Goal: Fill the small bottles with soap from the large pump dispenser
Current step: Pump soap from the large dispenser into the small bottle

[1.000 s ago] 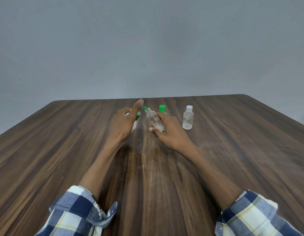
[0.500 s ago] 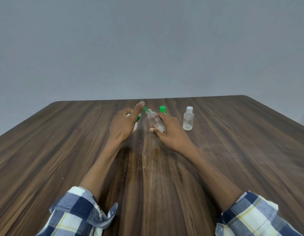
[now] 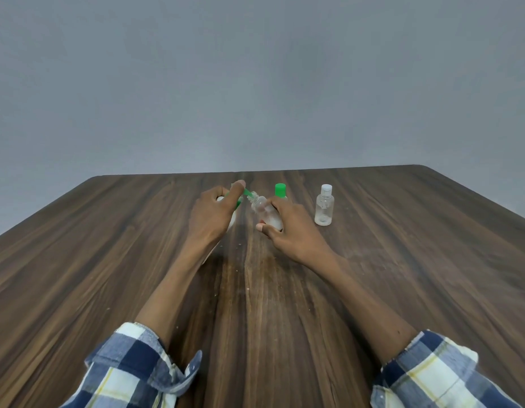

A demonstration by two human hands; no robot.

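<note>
- A small clear bottle [image 3: 265, 212] is held tilted in the right hand [image 3: 293, 231], its open neck leaning left towards the green spout [image 3: 248, 192] of the pump dispenser [image 3: 232, 220].
- The fingers and thumb of the right hand are curled round the lower body of that bottle; a whitish content is seen in its lower part, though how full it is cannot be told.
- The dispenser is largely hidden behind the left hand [image 3: 212, 214]; only a pale strip of its body and parts of the green pump head are visible.
- The left hand is wrapped over the dispenser, with the thumb laid on top of the pump head and the fingers curled round its far side.
- The spout tip is met by the mouth of the tilted bottle; whether soap is passing cannot be told.
- A green cap [image 3: 280, 189] belonging to another container is seen just behind the right hand, the rest of that container being hidden.
- A second small clear bottle [image 3: 324, 206] with a white cap is stood upright to the right, apart from the hand; a little clear liquid is seen at its bottom.
- Everything is set at the far middle of a dark wood-grain table [image 3: 108, 260].
- A plain grey wall [image 3: 255, 83] is seen beyond the far edge.
- Blue, white and yellow checked sleeves [image 3: 132, 366] are seen at the near edge, pushed up both forearms.
</note>
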